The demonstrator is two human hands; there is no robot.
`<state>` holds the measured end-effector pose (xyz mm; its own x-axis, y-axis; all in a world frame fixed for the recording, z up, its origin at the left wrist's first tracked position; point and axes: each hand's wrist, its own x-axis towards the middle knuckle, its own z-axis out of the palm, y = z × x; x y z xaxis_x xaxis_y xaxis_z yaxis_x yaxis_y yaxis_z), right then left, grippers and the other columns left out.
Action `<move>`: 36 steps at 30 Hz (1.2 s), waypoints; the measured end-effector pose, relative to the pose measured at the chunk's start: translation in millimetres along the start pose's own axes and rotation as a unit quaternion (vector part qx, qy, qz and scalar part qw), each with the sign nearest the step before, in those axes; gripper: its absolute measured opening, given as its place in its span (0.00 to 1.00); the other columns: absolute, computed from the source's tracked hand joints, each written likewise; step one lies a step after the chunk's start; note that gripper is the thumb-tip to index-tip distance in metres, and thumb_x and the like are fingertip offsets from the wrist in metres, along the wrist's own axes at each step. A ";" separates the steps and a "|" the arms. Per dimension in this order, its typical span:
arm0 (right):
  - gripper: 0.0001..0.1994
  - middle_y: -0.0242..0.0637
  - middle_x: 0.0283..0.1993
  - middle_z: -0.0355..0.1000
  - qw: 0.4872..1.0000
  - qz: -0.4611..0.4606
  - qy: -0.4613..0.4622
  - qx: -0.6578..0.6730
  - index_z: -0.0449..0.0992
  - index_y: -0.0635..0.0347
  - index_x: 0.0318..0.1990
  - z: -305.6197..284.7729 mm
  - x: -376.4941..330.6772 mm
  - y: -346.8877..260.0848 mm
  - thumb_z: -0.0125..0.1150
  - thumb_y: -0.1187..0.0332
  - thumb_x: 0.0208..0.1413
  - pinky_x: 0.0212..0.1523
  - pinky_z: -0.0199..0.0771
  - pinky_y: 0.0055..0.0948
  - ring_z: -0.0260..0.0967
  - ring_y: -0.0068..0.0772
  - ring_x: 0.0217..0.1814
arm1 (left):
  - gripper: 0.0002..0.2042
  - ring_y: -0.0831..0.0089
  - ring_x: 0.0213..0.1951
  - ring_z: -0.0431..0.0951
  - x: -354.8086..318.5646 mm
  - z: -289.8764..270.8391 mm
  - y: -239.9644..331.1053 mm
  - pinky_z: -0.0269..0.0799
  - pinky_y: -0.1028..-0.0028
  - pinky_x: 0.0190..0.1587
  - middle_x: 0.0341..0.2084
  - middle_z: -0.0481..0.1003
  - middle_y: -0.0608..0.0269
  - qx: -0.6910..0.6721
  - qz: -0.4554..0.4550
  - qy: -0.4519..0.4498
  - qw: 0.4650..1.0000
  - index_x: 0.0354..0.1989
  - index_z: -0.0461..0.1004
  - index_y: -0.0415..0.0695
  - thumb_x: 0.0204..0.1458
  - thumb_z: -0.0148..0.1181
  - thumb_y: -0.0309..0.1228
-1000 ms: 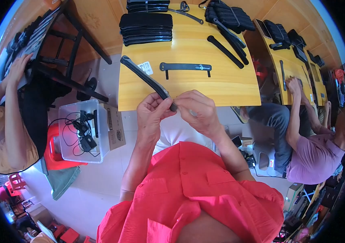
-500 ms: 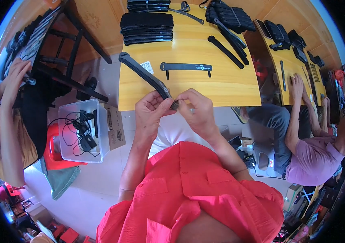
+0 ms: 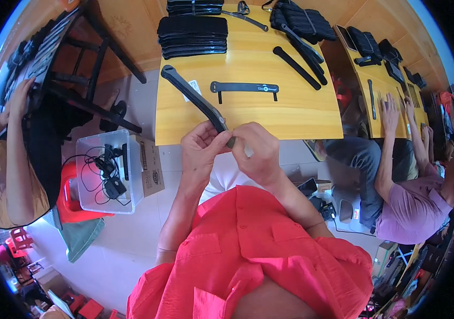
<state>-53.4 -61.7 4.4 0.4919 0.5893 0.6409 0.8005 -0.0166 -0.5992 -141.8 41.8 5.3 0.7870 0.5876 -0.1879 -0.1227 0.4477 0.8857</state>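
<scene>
My left hand (image 3: 201,153) is closed round the near end of a long black strap (image 3: 194,100), which looks doubled and slants up and away to the left over the table edge. My right hand (image 3: 259,151) pinches at the tip of that same end, thumb and fingers pressed together; the tip itself is partly covered by the fingers. Just beyond, a flat black strap with light markings (image 3: 245,87) lies crosswise on the yellow table (image 3: 291,114), with two short dark tabs under it. A white paper label (image 3: 191,91) shows beside the held strap.
Stacked black straps (image 3: 192,37) stand at the table's far left, a bundled black pile (image 3: 301,21) at far right. Loose straps (image 3: 297,68) lie nearby. A clear bin of cables (image 3: 104,170) sits on the left. Co-workers sit left and right, one in a purple shirt (image 3: 413,212).
The held strap's far end has shifted slightly right and up. My right fingers have curled closer over its near tip. The co-worker at right has moved their hands.
</scene>
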 end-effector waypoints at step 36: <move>0.03 0.42 0.26 0.70 0.988 0.094 -0.052 0.107 0.70 0.69 0.31 -19.0 10.5 -15.0 0.55 0.81 0.48 0.27 0.71 0.24 0.72 0.34 0.27 | 0.11 0.79 0.18 0.66 -12.3 10.3 24.7 0.62 0.76 0.21 0.16 0.71 0.61 0.423 0.075 0.002 0.903 0.29 0.75 0.35 0.48 0.62 0.33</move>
<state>-53.7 -70.6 29.2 0.5780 0.6727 0.4618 0.6022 0.0302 -0.7978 -148.3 38.7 33.9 0.7969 0.6028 -0.0392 0.2796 -0.3106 0.9085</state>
